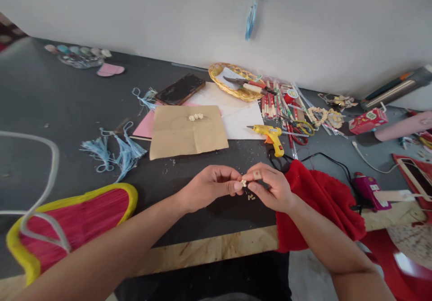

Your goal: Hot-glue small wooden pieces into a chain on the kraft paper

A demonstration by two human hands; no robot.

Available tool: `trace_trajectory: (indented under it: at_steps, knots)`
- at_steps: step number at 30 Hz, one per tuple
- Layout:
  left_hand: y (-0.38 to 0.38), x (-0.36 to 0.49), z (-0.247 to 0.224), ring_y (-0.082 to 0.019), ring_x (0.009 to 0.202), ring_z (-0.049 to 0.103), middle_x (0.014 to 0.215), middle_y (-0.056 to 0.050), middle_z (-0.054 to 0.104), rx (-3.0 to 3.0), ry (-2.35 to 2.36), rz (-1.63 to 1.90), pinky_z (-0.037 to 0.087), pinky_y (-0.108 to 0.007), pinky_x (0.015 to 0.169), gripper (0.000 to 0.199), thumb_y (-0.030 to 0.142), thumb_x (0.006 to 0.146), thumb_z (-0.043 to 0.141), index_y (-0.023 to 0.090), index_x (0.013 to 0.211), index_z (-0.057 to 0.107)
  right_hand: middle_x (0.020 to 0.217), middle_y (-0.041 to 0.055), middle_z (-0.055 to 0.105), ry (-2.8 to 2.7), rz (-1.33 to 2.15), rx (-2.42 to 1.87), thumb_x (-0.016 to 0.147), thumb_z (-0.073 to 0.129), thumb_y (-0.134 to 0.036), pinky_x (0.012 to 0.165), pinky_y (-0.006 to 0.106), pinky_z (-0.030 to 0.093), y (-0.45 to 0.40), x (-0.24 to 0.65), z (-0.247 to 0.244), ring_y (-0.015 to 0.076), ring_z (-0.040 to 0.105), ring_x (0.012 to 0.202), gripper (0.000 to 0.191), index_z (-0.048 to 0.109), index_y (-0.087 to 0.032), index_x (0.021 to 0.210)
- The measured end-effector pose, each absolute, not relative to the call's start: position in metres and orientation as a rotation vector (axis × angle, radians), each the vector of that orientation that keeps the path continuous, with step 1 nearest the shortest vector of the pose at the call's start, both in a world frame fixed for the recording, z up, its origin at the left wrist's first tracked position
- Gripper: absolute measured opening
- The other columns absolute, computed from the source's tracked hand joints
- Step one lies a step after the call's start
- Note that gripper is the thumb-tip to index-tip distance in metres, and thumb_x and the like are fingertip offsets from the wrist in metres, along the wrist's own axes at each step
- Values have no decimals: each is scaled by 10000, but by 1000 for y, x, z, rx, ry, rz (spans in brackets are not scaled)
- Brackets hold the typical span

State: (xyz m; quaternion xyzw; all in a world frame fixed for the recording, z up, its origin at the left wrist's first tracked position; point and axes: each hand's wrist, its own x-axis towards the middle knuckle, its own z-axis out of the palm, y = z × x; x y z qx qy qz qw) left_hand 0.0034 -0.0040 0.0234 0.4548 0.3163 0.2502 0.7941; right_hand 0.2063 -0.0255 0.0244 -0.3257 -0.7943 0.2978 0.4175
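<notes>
Near the table's front edge, my left hand [216, 186] pinches a small cream-coloured cluster [243, 183] between thumb and fingers. My right hand [270, 186] meets it from the other side, its fingertips closed at the same cluster. Some small pale pieces [251, 197] lie on the dark table [209, 215] just below the fingertips. Behind my hands is a creased brown paper [189, 134] with another cream cluster [195, 117] on it. A yellow glue gun [270, 135] rests on its side to the paper's right.
Blue tassels [126, 152] and a pink-and-yellow woven piece [84, 215] lie left. A red cloth [320, 202] lies by my right forearm. Farther back are a phone [180, 88], a wicker basket [219, 81] with pliers, wrapped sticks [270, 103] and scissors [305, 128]. A black cable [326, 158] runs right.
</notes>
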Motion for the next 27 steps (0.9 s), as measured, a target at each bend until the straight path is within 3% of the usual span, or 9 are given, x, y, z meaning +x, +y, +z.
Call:
trace_trajectory:
  at_steps: [15, 27]
  knots:
    - [-6, 8, 22, -93, 620, 548, 662, -8, 677, 983, 743, 578, 436, -208, 610, 180, 313, 701, 760, 142, 711, 704, 860, 61, 663, -1970, 756, -853, 930, 557, -277, 729, 274, 552, -25, 203, 18, 150, 641, 811, 138, 646, -187, 983]
    - [-5, 5, 25, -91, 659, 554, 725, -20, 689, 1000, 721, 570, 431, -195, 632, 187, 317, 749, 728, 139, 806, 719, 865, 62, 656, -1997, 683, -849, 926, 539, -210, 713, 274, 549, -24, 204, 20, 150, 640, 801, 115, 624, -190, 1000]
